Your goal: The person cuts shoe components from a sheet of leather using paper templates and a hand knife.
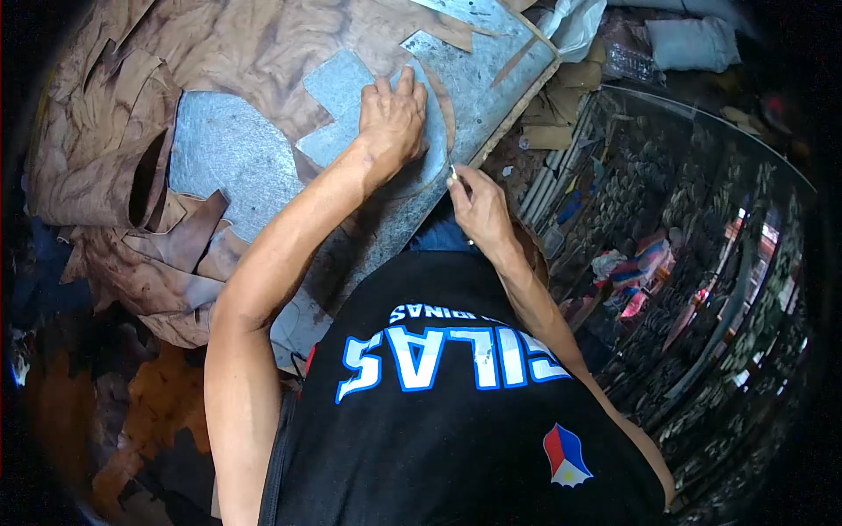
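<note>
My left hand presses down with its fingers spread on a grey-blue, scratched flat piece with a rounded right edge. A narrow curved strip of brown leather shows along that edge. Close to the lower end of the strip, my right hand pinches a thin, pale-tipped tool, mostly hidden by the fingers. Under and around my left hand lies a large sheet of brown leather, with angular cut-outs baring grey-blue surface beside the wrist.
The scratched worktable ends in a worn edge at the right. Folded leather pieces heap up at the left. Beyond the table's right side stands a glass-topped case with reflections. A white plastic bag lies at the back.
</note>
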Demonstrator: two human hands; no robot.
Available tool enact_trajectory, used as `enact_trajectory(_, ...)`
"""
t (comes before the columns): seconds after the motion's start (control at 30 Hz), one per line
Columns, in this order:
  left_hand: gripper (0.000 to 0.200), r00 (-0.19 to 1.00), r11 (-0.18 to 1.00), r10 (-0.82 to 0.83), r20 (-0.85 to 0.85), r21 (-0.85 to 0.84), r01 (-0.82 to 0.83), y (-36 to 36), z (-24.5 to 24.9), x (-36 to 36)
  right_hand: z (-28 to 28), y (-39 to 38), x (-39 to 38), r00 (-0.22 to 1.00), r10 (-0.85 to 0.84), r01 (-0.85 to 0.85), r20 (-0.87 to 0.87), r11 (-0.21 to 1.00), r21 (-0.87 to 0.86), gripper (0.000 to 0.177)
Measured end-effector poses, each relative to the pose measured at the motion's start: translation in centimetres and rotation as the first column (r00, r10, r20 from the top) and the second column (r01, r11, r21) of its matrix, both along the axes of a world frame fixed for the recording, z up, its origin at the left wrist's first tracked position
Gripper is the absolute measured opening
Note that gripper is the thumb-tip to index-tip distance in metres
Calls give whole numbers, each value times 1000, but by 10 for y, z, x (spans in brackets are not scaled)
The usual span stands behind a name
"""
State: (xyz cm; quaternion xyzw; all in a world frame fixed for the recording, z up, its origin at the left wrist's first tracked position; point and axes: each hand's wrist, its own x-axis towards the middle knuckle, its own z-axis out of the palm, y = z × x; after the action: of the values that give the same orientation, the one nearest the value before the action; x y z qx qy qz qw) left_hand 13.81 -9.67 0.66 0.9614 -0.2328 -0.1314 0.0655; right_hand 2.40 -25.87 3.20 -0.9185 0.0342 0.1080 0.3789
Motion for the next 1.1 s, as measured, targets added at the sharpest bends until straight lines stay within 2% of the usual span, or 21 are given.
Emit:
enact_trajectory(0.13,78,1000,999,10,-1,-36,-10,1,5,-2,-4,1,-20,997,-72,73,-22,997,26,23)
enact_trajectory(0.17,78,1000,999,10,16,-36,-10,3,7,0,0,0,-21,980,-99,108,-175,993,44,24)
enact_trajectory(0.23,73,1000,995,1,-24,-97,-3,6,6,-2,3,-5,-14,945,-111,135,-306,989,58,24)
enact_trajectory(0.3,70,1000,987,28,-1,-159,-28,14,4,-12,-3,-13,-1,973,-131,151,-191,984,96,25)
enact_trajectory(0.37,68,997,948,65,29,-313,-52,25,-4,-29,6,-9,26,996,-77,78,36,997,-28,27)
enact_trajectory(0.4,68,995,950,84,45,-306,-67,30,-8,-41,-2,-8,42,986,-27,33,162,999,-32,31)
enact_trajectory(0.47,72,973,905,183,141,-410,-111,35,-10,-67,-10,-3,73,995,-16,24,94,996,-84,35)
enact_trajectory(0.5,79,974,913,216,68,-368,-177,35,-6,-79,-15,0,83,995,11,-4,101,997,-74,35)
enact_trajectory(0.57,83,960,908,274,53,-343,-240,32,-15,-101,-31,2,97,994,-71,71,78,997,10,39)
enact_trajectory(0.6,83,952,898,304,47,-347,-270,29,-21,-110,-48,-1,101,980,-73,80,186,996,-33,41)
enact_trajectory(0.67,82,940,885,338,52,-357,-299,28,-25,-119,-41,-6,112,999,13,-17,-33,992,-123,35)
enact_trajectory(0.8,83,935,871,352,37,-378,-313,30,-25,-128,-17,-19,100,990,84,-97,-117,990,-105,30)
enact_trajectory(0.87,86,914,849,403,52,-394,-352,38,-27,-137,-15,-56,79,999,51,-52,-7,993,-105,29)
enact_trajectory(0.93,86,886,817,460,57,-417,-398,46,-30,-149,-14,-102,58,979,-188,183,-79,981,-59,29)
enact_trajectory(1.0,85,841,787,537,68,-400,-470,54,-32,-163,-68,-177,39,938,-182,230,296,964,-136,34)
enact_trajectory(1.03,83,829,775,556,65,-401,-488,57,-32,-169,-43,-167,32,925,-369,372,93,928,-22,36)
enact_trajectory(1.07,83,816,769,573,71,-389,-507,58,-33,-173,-15,-151,29,850,-509,520,-136,852,56,39)
enact_trajectory(1.1,82,810,765,581,82,-394,-509,58,-35,-176,-21,-154,29,886,-442,458,-139,881,121,41)
